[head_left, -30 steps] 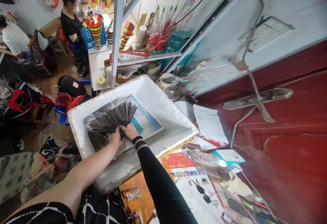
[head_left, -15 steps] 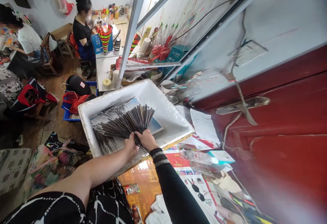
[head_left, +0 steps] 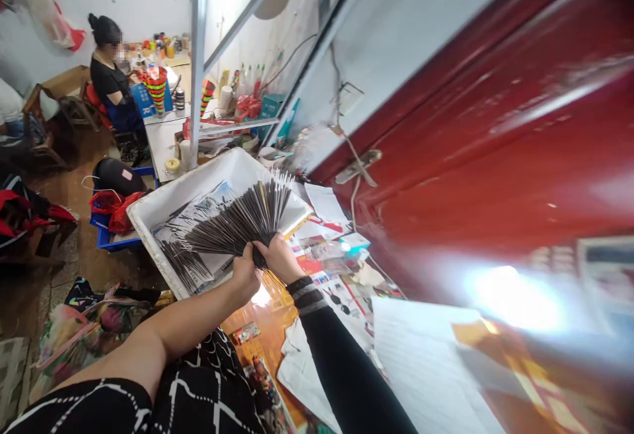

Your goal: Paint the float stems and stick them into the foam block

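A thick bunch of thin dark sticks with pale tips [head_left: 238, 219] is fanned out between my two hands. My left hand [head_left: 246, 270] pinches the narrow end from the left. Close against it, my right hand [head_left: 281, 259], below a black sleeve with grey stripes, grips the same end. What the sticks are, I cannot tell. The fan spreads over a white foam box [head_left: 148, 213] with a worn rim. More loose dark sticks [head_left: 185, 269] lie at the left inside the box, beside a printed sheet.
A red door [head_left: 446, 176] fills the right side. Papers [head_left: 426, 355] and a plastic bottle [head_left: 324, 250] lie on the orange tabletop [head_left: 257, 315]. Behind the box rises a metal frame [head_left: 199, 57]. A co-worker [head_left: 111, 77] sits at a far table; a blue crate [head_left: 106, 239] stands on the floor.
The view has swung to the right, showing more of the red door. The fan has opened wider, and both hands have shifted toward the box's right side, still gripping the sticks.
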`<state>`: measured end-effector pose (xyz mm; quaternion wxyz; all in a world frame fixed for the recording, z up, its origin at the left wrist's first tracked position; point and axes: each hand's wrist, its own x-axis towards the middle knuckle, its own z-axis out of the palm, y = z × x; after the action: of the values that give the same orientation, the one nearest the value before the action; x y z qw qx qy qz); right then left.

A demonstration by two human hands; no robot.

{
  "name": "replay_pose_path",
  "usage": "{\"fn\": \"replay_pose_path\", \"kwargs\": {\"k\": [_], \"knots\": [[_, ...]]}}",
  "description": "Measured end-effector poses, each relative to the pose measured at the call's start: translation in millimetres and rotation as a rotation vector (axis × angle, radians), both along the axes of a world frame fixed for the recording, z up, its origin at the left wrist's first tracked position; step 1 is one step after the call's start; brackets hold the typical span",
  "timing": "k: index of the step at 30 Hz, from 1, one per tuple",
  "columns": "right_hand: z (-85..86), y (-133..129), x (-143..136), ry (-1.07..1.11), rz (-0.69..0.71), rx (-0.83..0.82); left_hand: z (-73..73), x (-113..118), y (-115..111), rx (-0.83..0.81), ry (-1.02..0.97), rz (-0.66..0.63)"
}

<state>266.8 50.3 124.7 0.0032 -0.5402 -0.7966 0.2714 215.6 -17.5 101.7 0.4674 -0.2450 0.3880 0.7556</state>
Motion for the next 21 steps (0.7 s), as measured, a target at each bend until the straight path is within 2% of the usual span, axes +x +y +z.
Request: {"fn": "replay_pose_path", "kwargs": {"k": [5, 10, 16, 21], "knots": [[17.6, -24, 24, 0.054, -0.115, 0.041, 22.1, 13, -19, 0.065, 0.041, -0.137], [22.7, -50, 54, 0.127, -0.224, 0.073, 34.3, 32, -40, 0.126, 0.136, -0.261], [17.1, -87, 102, 0.331, -0.411, 0.122, 29.1, 68, -63, 0.23, 0.253, -0.356], [10.0, -118, 146, 0.342, -0.543, 0.159, 20.0, 102, -81, 0.272, 0.279, -0.478]]}}
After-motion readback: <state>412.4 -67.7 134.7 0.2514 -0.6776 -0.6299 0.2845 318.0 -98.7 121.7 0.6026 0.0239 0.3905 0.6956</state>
